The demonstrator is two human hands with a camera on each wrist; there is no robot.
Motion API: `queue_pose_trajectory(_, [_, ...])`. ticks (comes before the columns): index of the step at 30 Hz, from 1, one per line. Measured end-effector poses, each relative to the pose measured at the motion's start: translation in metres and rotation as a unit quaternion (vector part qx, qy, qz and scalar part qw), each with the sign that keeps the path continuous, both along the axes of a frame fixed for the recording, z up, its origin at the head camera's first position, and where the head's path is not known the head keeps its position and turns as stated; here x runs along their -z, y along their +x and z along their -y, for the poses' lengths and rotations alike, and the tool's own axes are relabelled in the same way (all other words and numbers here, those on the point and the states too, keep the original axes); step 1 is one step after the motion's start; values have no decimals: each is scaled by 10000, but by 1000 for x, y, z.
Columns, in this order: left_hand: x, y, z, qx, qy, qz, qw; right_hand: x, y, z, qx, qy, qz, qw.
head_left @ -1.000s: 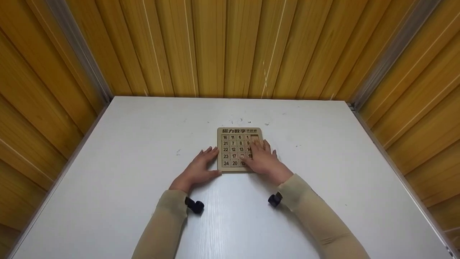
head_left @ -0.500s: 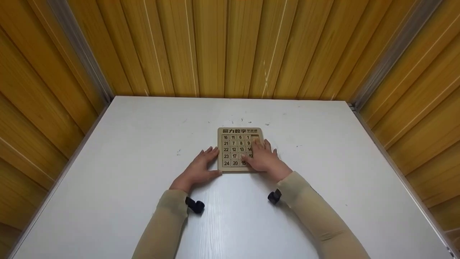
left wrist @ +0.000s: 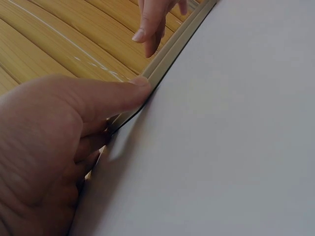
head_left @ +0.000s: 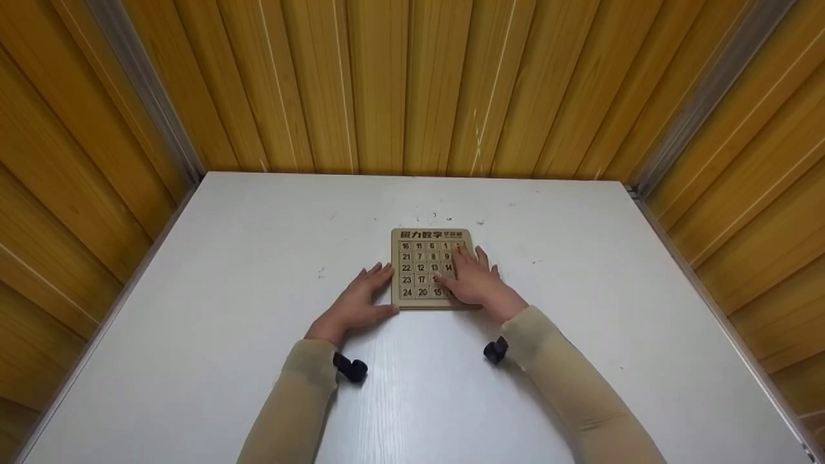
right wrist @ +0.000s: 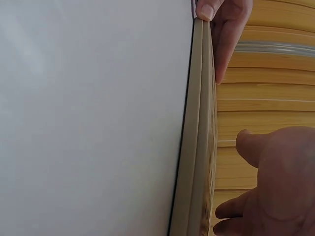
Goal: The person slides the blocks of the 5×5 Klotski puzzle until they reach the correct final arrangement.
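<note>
A wooden sliding number puzzle (head_left: 421, 274) lies flat on the white table, its rows of numbered tiles (head_left: 420, 256) under a printed heading. My left hand (head_left: 356, 305) holds the puzzle's near left corner, with the thumb at the near edge and the fingers along the left side. In the left wrist view that thumb (left wrist: 110, 98) presses against the frame's edge. Over the right-hand columns lies my right hand (head_left: 474, 280), fingers stretched out and fingertips on the upper right tiles. It hides several tiles. The right wrist view shows its thumb (right wrist: 251, 147) above the puzzle's face.
The white table (head_left: 258, 245) surrounds the puzzle on all sides, with small dark marks beyond its far edge. Yellow wood-look panels (head_left: 380, 84) stand behind and to both sides. A small black camera (head_left: 352, 368) sits at the left wrist, and another (head_left: 495, 351) at the right.
The gap at the puzzle's top right corner now has a tile in it. My right fingertips have shifted slightly up towards that corner. The left hand stays in place.
</note>
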State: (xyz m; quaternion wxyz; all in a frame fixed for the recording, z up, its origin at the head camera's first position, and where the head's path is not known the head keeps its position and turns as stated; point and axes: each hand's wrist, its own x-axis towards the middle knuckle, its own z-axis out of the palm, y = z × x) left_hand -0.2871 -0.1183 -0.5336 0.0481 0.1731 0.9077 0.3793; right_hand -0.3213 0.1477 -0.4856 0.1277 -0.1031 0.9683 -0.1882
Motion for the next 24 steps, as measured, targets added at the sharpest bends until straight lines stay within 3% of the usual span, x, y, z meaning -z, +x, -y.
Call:
queue_pose_trajectory(7, [-2,1,2,22,15,-32,10000,-8,34,-7,-146,-190,-47,9997])
queue_pose_trajectory(11, [-2,0,1,98,-64,-20,9999,-9,45,-8,-120,-177,3,9998])
queue_pose_trajectory(16, [-1,0,0,111,-122,-58,9998,-9,45,-8,-92,-140,49,9998])
queue_pose_trajectory(24, [0,1,-2,-1,-129,-9,9999,-5,29,-8,-47,-102,8,9999])
